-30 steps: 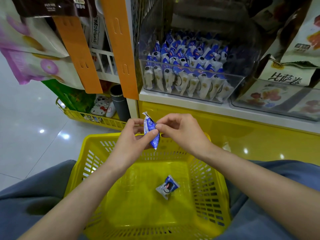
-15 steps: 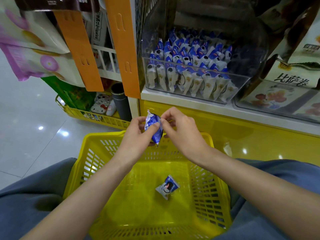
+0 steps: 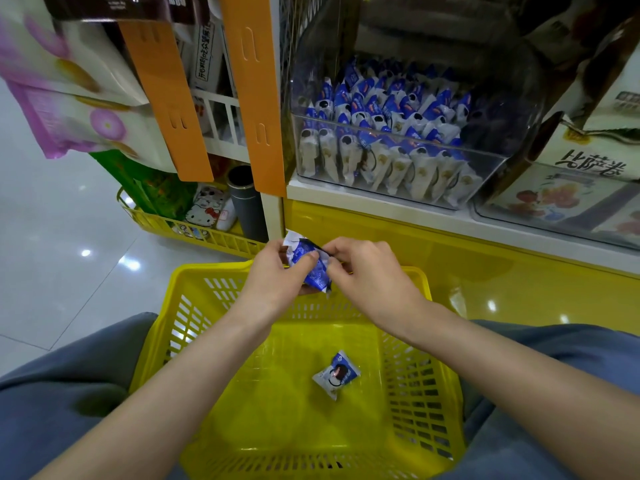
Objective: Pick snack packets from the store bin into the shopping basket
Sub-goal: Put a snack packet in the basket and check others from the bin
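Observation:
A blue and white snack packet (image 3: 308, 263) is pinched between my left hand (image 3: 277, 275) and my right hand (image 3: 367, 271), above the far rim of the yellow shopping basket (image 3: 194, 306) on my lap. A second snack packet (image 3: 336, 374) lies flat on the basket floor, right of centre. The clear store bin (image 3: 491, 168) stands on the shelf above and beyond my hands, packed with several rows of the same blue and white packets (image 3: 381, 133).
Orange strips (image 3: 254, 95) hang at the shelf corner left of the bin. A yellow wire rack (image 3: 194, 233) with a dark cylinder (image 3: 244, 202) and small goods sits low on the left. Boxed goods (image 3: 568, 188) fill the neighbouring tray on the right. Glossy floor lies left.
Both hands have kept the packet and turned and crumpled it between the fingers, so it now lies more sideways. The packet in the basket has not moved.

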The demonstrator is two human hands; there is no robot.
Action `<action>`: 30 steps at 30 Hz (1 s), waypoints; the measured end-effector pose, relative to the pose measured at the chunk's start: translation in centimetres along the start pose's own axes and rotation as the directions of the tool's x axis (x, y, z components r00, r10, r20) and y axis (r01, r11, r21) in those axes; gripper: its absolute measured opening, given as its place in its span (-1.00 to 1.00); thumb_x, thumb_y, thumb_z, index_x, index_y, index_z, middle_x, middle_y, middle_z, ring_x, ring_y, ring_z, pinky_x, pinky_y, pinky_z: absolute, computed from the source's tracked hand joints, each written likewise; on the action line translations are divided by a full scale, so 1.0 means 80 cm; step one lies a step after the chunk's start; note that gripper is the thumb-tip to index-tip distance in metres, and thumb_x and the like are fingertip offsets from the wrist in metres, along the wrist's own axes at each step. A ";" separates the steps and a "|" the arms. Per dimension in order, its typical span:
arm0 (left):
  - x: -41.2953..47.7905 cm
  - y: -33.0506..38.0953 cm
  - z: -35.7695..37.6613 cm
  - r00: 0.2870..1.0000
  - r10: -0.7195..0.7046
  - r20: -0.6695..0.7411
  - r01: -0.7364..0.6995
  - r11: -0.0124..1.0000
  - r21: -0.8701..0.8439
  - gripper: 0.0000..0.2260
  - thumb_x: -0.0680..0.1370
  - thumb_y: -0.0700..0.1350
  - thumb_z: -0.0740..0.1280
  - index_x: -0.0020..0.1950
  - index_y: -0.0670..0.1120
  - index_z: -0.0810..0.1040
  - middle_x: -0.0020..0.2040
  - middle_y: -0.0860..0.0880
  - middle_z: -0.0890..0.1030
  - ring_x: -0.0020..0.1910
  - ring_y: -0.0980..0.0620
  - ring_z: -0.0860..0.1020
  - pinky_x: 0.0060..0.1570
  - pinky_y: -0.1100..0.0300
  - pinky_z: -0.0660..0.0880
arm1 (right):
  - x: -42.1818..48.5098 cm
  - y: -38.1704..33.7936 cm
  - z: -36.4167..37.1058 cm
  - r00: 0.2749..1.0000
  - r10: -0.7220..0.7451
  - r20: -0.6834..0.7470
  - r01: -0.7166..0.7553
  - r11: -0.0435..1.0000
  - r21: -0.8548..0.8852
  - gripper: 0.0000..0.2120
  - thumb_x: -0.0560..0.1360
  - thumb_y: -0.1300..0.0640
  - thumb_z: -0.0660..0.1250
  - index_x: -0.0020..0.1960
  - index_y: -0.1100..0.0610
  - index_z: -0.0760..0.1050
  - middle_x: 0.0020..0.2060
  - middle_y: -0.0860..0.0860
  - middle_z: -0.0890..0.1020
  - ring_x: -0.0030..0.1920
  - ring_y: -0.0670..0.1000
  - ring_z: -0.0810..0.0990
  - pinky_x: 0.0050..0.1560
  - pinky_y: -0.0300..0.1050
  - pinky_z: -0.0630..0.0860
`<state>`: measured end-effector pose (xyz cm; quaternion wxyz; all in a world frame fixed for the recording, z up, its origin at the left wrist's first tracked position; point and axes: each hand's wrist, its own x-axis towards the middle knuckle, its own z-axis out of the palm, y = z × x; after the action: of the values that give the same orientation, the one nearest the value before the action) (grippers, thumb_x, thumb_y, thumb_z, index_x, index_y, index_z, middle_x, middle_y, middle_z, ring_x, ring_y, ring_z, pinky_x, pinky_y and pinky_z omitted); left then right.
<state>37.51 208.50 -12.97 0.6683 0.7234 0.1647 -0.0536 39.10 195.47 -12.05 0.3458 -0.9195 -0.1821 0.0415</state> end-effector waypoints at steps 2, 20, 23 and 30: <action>0.001 0.001 0.000 1.000 -0.012 0.020 0.013 1.000 -0.011 -0.79 0.55 -0.18 0.29 0.16 -0.20 0.45 -0.01 -0.12 0.61 -0.12 0.05 0.62 -0.25 0.27 0.61 | -0.001 0.001 0.000 1.000 -0.012 -0.014 0.012 1.000 -0.020 -0.81 0.54 0.17 0.21 0.10 0.09 0.54 -0.12 0.01 0.69 -0.11 -0.02 0.63 -0.05 -0.01 0.54; 0.000 0.016 -0.026 0.997 -0.076 0.008 0.076 0.986 -0.148 -0.84 0.57 -0.06 0.26 0.04 -0.14 0.50 -0.10 -0.07 0.64 -0.19 0.04 0.61 -0.18 0.18 0.57 | 0.004 -0.004 -0.007 0.968 0.084 0.238 -0.194 0.851 0.489 -0.85 0.56 0.24 0.17 -0.02 0.00 0.39 -0.11 0.00 0.64 -0.13 -0.01 0.63 -0.10 -0.15 0.58; -0.001 0.019 -0.026 1.000 0.013 -0.018 -0.015 0.992 -0.124 -0.90 0.58 -0.13 0.25 -0.08 -0.14 0.46 -0.20 -0.07 0.60 -0.26 0.08 0.57 -0.29 0.27 0.56 | 0.006 -0.004 -0.007 0.960 0.097 0.264 -0.225 0.830 0.511 -0.88 0.54 0.22 0.22 -0.05 0.00 0.42 -0.05 0.00 0.62 -0.06 -0.06 0.59 -0.04 -0.21 0.51; -0.002 0.020 -0.023 0.985 0.151 -0.084 -0.164 0.970 -0.179 -0.83 0.56 -0.19 0.27 -0.24 -0.11 0.42 -0.42 0.09 0.59 -0.42 0.23 0.54 -0.38 0.36 0.51 | 0.010 -0.012 -0.009 0.972 0.088 0.218 -0.189 0.844 0.502 -0.79 0.52 0.16 0.29 0.08 0.27 0.53 0.01 0.16 0.64 0.05 0.07 0.60 0.18 0.03 0.48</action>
<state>37.60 210.17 -11.24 0.7288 0.6702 0.1344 0.0404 39.67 195.99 -10.84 0.5584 -0.7948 -0.1284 0.2000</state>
